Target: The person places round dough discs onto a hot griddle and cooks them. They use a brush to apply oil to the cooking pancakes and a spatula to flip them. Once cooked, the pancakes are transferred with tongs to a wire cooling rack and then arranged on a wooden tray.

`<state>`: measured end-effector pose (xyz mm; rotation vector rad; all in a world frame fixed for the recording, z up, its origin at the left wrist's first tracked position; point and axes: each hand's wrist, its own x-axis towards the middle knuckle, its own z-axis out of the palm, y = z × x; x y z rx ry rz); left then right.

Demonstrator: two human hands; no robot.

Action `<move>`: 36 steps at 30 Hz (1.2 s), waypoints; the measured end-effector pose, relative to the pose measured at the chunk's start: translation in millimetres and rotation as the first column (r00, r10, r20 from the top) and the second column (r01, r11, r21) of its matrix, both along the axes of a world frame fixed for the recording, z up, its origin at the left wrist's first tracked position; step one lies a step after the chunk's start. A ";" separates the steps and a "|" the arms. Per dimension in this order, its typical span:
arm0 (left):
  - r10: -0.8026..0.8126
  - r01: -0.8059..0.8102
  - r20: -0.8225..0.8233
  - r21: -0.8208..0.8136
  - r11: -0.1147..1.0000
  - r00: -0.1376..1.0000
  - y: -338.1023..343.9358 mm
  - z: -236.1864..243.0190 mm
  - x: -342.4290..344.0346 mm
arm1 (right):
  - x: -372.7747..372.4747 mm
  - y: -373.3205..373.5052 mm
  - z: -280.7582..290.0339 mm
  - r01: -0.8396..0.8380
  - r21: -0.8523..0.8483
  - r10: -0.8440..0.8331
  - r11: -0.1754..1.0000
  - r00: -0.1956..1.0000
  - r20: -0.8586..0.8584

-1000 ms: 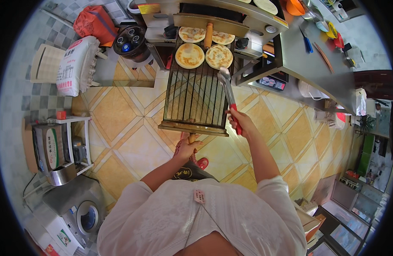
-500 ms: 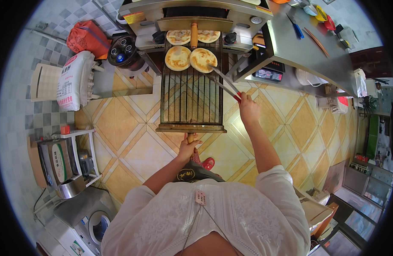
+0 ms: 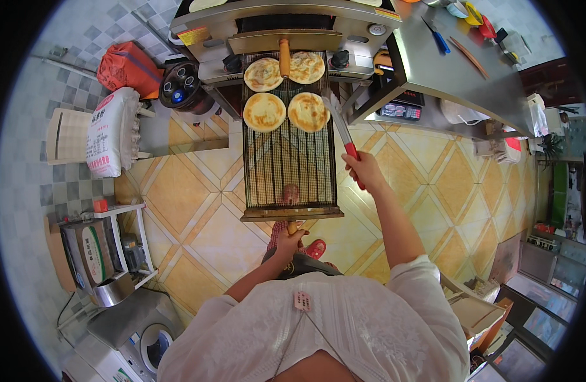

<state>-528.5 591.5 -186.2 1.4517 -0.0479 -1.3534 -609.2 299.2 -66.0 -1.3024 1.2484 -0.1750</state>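
A wire grill rack (image 3: 261, 172) is pulled out from the oven towards me. My left hand (image 3: 291, 240) is closed round the wooden handle (image 3: 294, 226) at its front bar. Two browned flatbreads, a left one (image 3: 264, 113) and a right one (image 3: 309, 113), lie side by side on the rack with a gap between them. Behind them, partly under the oven front, lie two more, a far left flatbread (image 3: 263, 75) and a far right flatbread (image 3: 307, 67). My right hand (image 3: 365, 172) grips red-handled metal tongs (image 3: 341, 127). Their blurred tips are at the near right bread's right edge; contact is unclear.
The steel oven (image 3: 363, 38) stands ahead, with a second wooden handle (image 3: 284, 58) on its front plate. On the right, a steel table (image 3: 426, 83) holds a blue-handled knife (image 3: 441, 42) and bowls. A white sack (image 3: 110, 137) and a black round cooker (image 3: 186, 89) stand left.
The rack has come further out towards me, with my left hand drawn back. The near right flatbread now lies apart from its neighbour. The tongs have moved off its top to its right side.
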 end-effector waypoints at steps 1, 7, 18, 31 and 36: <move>-0.031 0.031 -0.014 0.008 0.999 0.999 -5.0 7.4 3.6 | 5.2 -10.7 -6.8 0.000 0.004 0.000 1.000 1.000 0.008; -0.074 0.078 0.096 -0.035 0.996 0.993 -7.3 -22.4 6.6 | 38.8 -59.4 -18.7 -0.020 0.238 0.011 0.971 0.999 0.039; -0.119 0.119 -0.014 0.048 0.992 0.993 -12.2 -21.8 13.2 | 70.3 -86.6 -51.2 -0.093 0.533 -0.170 0.841 0.890 0.422; -0.071 0.063 0.056 0.131 0.989 0.996 -17.2 -10.2 9.7 | 16.1 -35.6 -37.0 -0.459 -0.685 0.035 0.567 0.844 -0.536; -0.127 0.119 0.067 0.118 0.986 0.990 -15.1 -17.5 11.4 | 18.5 -47.5 -29.7 -0.686 -0.632 -0.078 0.360 0.653 -0.753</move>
